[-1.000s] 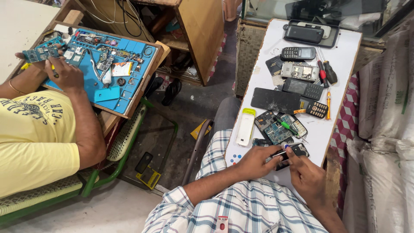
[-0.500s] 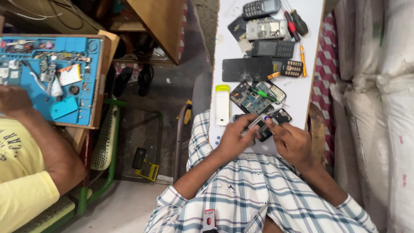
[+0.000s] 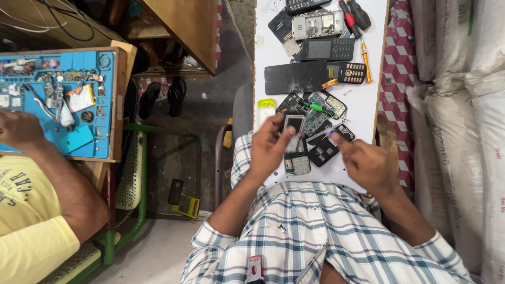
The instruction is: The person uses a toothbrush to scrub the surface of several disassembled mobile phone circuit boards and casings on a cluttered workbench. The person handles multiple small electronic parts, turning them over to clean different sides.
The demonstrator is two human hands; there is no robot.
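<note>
My left hand [image 3: 269, 150] grips an opened keypad phone [image 3: 295, 150] by its side and holds it just above the near end of the white table [image 3: 363, 100]. The phone's small screen and bare keypad board face up. My right hand [image 3: 368, 164] is to the right of it, fingers pinched on a small thin tool [image 3: 332, 134] whose tip points toward the phone. A black phone shell [image 3: 323, 151] lies on the table between my hands.
Further up the table lie several phones, a cracked black screen [image 3: 294, 77], a circuit board [image 3: 321, 108] and screwdrivers [image 3: 353, 13]. At left a person in a yellow shirt works over a blue repair mat [image 3: 79, 137]. White sacks [image 3: 463, 105] stand at right. Sandals [image 3: 163, 97] are on the floor.
The view has swung right and closer to the table. My left hand has lifted the opened phone nearer to me, and my right hand has drawn slightly apart from it.
</note>
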